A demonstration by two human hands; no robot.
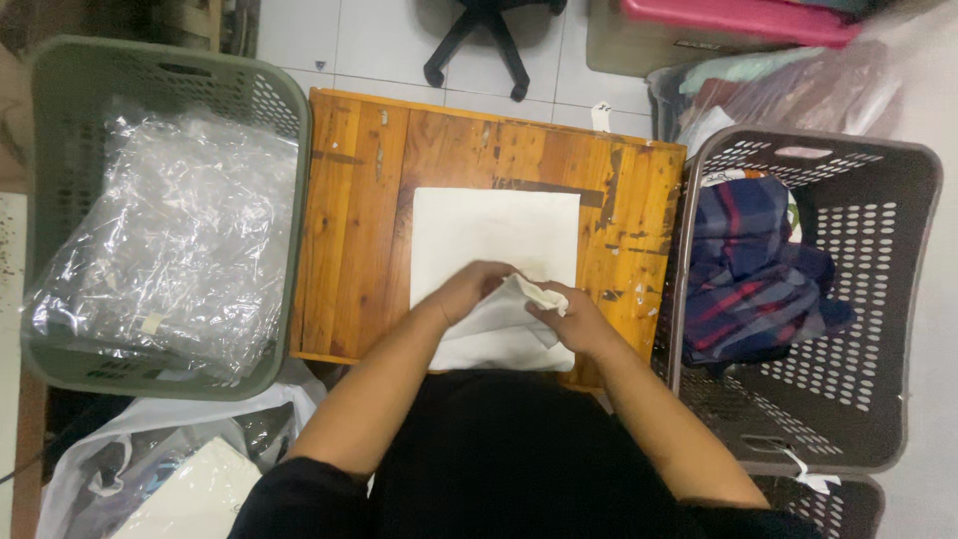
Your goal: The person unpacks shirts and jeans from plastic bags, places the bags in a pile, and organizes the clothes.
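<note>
A white cloth lies flat on the small wooden table, its near part lifted and bunched. My left hand rests on that lifted fold from the left, fingers curled into the fabric. My right hand pinches the bunched near corner of the same cloth from the right. Both hands meet near the table's front edge, just above my dark-clothed lap.
A green plastic basket left of the table holds clear plastic bags. A brown perforated basket on the right holds plaid garments. An office chair base and pink bin stand beyond. More bags lie lower left.
</note>
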